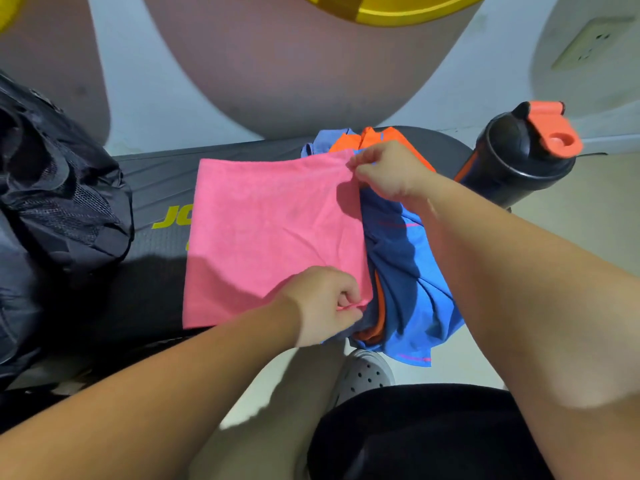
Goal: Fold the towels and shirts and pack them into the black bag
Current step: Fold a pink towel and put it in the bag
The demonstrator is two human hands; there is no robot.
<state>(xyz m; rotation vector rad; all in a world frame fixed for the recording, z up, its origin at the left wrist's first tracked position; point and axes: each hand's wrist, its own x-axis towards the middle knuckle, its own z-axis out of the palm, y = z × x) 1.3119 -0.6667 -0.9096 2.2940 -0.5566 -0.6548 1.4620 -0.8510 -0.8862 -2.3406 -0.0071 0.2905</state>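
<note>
1. A crumpled black fabric bag with mesh panels (52, 188) lies far to the left of both hands, at the left end of the black padded table with yellow lettering (156, 178).
2. A flat pink rectangular terry towel (263, 230) is spread on the table, reaching leftward from both hands. Its right edge runs from one hand to the other.
3. The left hand (322, 303) is at the towel's near right corner. Its fingers are curled in, and thumb and fingertips pinch that corner.
4. The right hand (388, 171) is at the towel's far right corner, beyond the left hand. It pinches that corner between thumb and curled fingers, raising the cloth slightly into a small crease.
5. A rumpled blue shirt with thin pink stitching (408, 271) lies just to the right of the left hand and under the right forearm. The towel's right edge overlaps it, and its hem hangs over the near table edge.
6. Orange cloth (377, 136) shows just beyond the right hand, bunched with the blue shirt.
7. A grey perforated clog (367, 372) is on the floor below the left hand.
8. A black plastic shaker bottle with an orange flip cap (519, 157) stands well to the right of the right hand.
</note>
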